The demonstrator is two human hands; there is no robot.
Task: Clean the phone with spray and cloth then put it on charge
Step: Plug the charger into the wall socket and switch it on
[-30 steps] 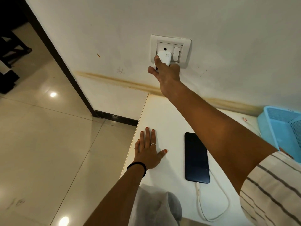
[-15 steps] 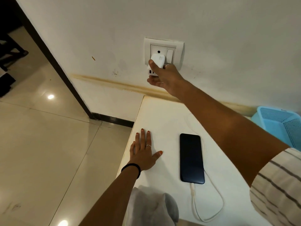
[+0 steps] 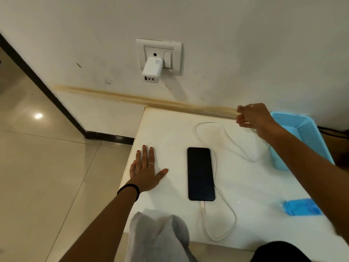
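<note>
A black phone lies face up on the white table, with a white charging cable plugged into its near end. The cable loops past the phone toward the back right. There my right hand is pinched on the cable's far end, beside the blue basket. My left hand rests flat and open on the table, left of the phone. A white charger adapter sits in the wall socket with nothing in its ports. A grey cloth lies at the near edge.
A blue plastic basket stands at the table's back right against the wall. A blue translucent bottle lies at the near right, partly behind my right forearm. The table's left edge drops to a tiled floor.
My right hand has let go of the adapter in the socket and dropped down and right to the cable's end near the basket. The left hand has stayed flat.
</note>
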